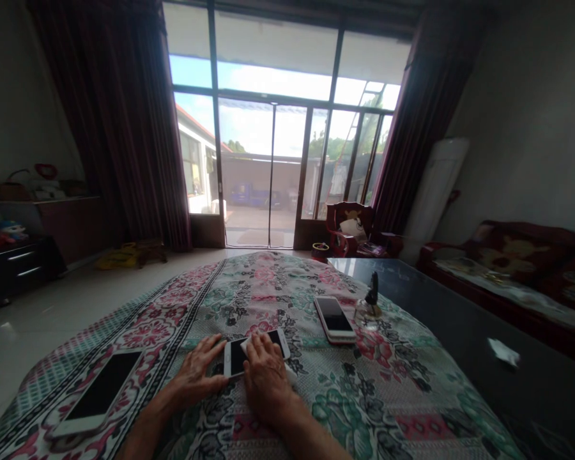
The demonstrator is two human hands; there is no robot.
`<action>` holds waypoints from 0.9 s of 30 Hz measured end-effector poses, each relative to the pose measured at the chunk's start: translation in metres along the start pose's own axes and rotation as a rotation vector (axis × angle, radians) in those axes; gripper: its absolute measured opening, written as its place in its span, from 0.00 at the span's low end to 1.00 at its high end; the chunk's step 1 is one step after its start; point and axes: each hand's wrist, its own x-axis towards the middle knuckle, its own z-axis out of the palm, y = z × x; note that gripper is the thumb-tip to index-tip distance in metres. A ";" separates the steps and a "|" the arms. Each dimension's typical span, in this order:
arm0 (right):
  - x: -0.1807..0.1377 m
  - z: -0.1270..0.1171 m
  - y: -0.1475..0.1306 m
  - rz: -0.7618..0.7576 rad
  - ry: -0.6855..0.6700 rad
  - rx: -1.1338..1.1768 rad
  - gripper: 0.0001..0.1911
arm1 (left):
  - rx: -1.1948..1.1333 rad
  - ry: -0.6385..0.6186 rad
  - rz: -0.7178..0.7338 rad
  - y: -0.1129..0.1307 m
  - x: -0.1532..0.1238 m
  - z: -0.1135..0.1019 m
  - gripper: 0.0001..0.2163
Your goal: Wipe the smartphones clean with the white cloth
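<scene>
Bare left hand lies palm down on the table, thumb and fingers parted around the left end of a slim white-framed smartphone with a black screen; the thumb meets its near left corner, while the fingertips sit at or just beside its far left corner, bracing rather than lifting it. Bare right hand is laid over the middle of that phone, fingers close together and slightly bent, with a soft white tissue held under them against the glass, showing at the fingertips and beside the palm. The phone rests flat, its long side running across the table, on a cloth of green, pink and grey flowers. The step in hand looks like wiping the screen, one hand steadying and the other rubbing; how much is done cannot be told. As a judgement, the next move calls for light, even pressure out toward the phone's right end and corners, with the left thumb kept as a stop so it does not slide on the fabric. A second white smartphone with a dark screen lies near the table's left edge, and a third, white with a pinkish rim, lies toward the right edge, just beside a small dark figurine on a clear base.
</scene>
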 end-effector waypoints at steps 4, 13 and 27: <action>-0.003 -0.001 -0.007 -0.129 -0.002 0.041 0.22 | 0.011 0.018 -0.005 0.003 0.001 0.000 0.30; 0.018 -0.009 0.034 0.182 0.141 -0.011 0.22 | 0.044 -0.010 -0.057 0.021 0.002 -0.010 0.30; -0.026 -0.022 0.047 0.087 0.074 -0.113 0.25 | 0.042 0.016 -0.043 0.023 -0.001 -0.007 0.27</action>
